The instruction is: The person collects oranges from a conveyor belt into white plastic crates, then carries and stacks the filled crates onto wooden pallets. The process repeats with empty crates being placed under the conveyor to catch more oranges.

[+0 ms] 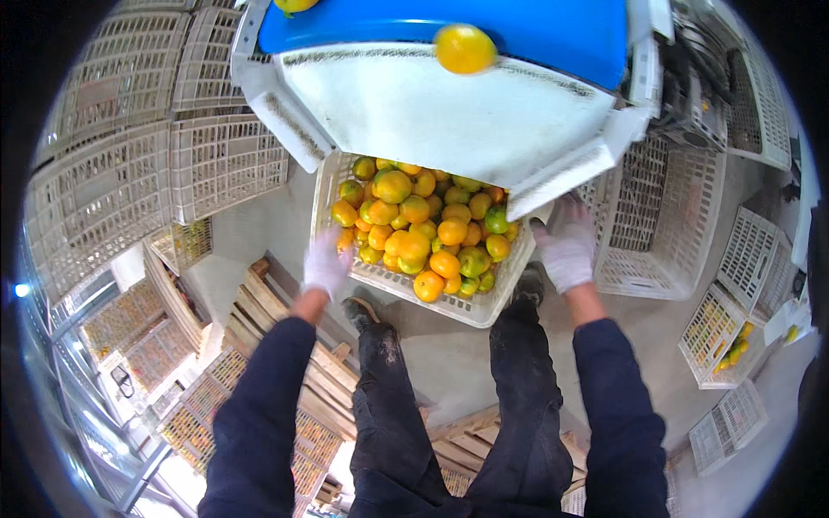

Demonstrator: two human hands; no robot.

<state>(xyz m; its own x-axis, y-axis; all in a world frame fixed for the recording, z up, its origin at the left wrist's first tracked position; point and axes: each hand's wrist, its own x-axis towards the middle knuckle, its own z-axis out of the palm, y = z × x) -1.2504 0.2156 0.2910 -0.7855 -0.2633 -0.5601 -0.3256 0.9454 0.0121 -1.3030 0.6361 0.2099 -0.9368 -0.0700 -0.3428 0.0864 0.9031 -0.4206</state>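
A pale plastic crate (447, 312) full of orange and green-tinged citrus fruit (414, 208) stands on the floor before me, its far side under the lip of a white chute (447, 110). My left hand (327, 264), in a white glove and blurred, is over the crate's left rim beside the fruit; whether it grips the rim cannot be told. On the other side, my gloved right hand (567, 246) is by the right rim, below the chute's side flap, thumb and fingers apart. One blurred yellow-orange fruit (465, 49) is at the chute's upper edge.
Above the chute lies a blue surface (401, 29) with another fruit (295, 5). Stacked crates (103, 175) rise at left. An open crate (673, 246) stands at right, near a smaller one with fruit (712, 337). Wooden pallets (285, 311) lie behind my feet.
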